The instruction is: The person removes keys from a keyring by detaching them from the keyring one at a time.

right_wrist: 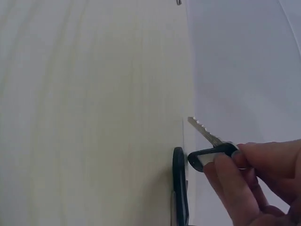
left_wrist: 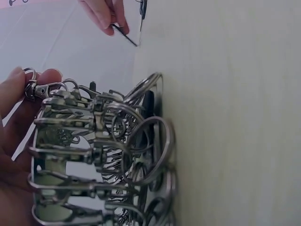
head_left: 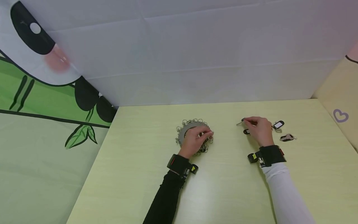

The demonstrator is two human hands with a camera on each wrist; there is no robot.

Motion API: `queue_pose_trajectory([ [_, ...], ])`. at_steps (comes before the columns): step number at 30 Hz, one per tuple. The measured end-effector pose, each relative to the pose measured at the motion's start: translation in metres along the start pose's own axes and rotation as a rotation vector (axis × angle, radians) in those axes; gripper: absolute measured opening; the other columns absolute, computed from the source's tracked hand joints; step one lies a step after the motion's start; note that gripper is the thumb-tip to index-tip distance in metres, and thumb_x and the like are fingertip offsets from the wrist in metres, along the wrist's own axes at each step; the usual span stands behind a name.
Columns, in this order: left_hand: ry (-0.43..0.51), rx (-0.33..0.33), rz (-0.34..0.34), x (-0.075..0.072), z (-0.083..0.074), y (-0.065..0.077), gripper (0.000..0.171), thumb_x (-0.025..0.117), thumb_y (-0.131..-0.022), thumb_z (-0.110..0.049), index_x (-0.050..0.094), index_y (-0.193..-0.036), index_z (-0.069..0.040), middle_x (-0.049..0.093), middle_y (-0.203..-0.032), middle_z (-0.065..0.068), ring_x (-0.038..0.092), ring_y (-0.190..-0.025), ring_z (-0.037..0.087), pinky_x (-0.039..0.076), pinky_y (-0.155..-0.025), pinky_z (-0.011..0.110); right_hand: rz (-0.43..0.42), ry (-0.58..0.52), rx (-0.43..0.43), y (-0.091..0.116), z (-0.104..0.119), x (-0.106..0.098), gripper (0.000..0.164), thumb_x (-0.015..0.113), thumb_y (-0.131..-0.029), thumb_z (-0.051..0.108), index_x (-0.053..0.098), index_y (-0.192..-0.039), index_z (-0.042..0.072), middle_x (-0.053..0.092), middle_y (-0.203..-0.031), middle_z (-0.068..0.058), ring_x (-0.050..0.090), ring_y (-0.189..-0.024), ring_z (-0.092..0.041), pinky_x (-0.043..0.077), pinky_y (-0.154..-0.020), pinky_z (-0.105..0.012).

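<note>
A round grey key holder (head_left: 182,132) lies on the table, its edge lined with metal swivel clasps and split rings. My left hand (head_left: 193,140) reaches over it. In the left wrist view, that hand's thumb and a finger pinch one clasp (left_wrist: 31,87) at the holder's edge. To the right, my right hand (head_left: 259,129) pinches a key tag (right_wrist: 205,157) with a dark frame and a pale label. A silver key (right_wrist: 203,132) hangs with this tag, its toothed blade sticking out past the fingers. Under the right hand lies another dark tag (right_wrist: 179,174), partly hidden.
Beside the right hand lie a black tag with a white label (head_left: 278,124) and a keyed tag (head_left: 287,137). The pale wooden table (head_left: 221,186) ends at a white cloth backdrop (head_left: 195,56). A printed cloth (head_left: 56,133) hangs at the left.
</note>
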State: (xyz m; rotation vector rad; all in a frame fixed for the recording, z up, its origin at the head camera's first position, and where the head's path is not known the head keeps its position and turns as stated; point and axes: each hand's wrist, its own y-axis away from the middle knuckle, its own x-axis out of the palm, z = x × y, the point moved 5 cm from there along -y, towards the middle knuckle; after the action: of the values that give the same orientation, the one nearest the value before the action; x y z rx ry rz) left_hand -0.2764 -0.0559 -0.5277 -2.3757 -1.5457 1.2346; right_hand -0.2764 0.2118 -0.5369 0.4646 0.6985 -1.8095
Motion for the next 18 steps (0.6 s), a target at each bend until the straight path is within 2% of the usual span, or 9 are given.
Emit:
queue_pose_trajectory([
  [9, -0.016, -0.011, 0.026, 0.0015, 0.0005, -0.0004, 0.021, 0.058, -0.099, -0.027, 0.073, -0.097, -0.013, 0.069, -0.089, -0.004, 0.05, -0.073, 0.005, 0.045, -0.069, 0.029, 0.113, 0.019, 0.024, 0.0003, -0.0054, 0.0045, 0.029, 0.06, -0.097, 0.019, 0.071, -0.116, 0.0, 0.072, -0.108, -0.026, 0.066, -0.093, -0.034, 0.054, -0.073, -0.045],
  [18, 0.005, -0.009, 0.049, 0.0022, -0.0003, -0.0004, 0.018, 0.06, -0.098, -0.023, 0.074, -0.097, -0.011, 0.072, -0.087, 0.003, 0.054, -0.072, 0.007, 0.049, -0.068, 0.027, 0.116, 0.027, 0.021, 0.0029, -0.0017, 0.0041, 0.029, 0.06, -0.097, 0.02, 0.072, -0.113, -0.001, 0.072, -0.107, -0.026, 0.064, -0.094, -0.035, 0.053, -0.077, -0.05],
])
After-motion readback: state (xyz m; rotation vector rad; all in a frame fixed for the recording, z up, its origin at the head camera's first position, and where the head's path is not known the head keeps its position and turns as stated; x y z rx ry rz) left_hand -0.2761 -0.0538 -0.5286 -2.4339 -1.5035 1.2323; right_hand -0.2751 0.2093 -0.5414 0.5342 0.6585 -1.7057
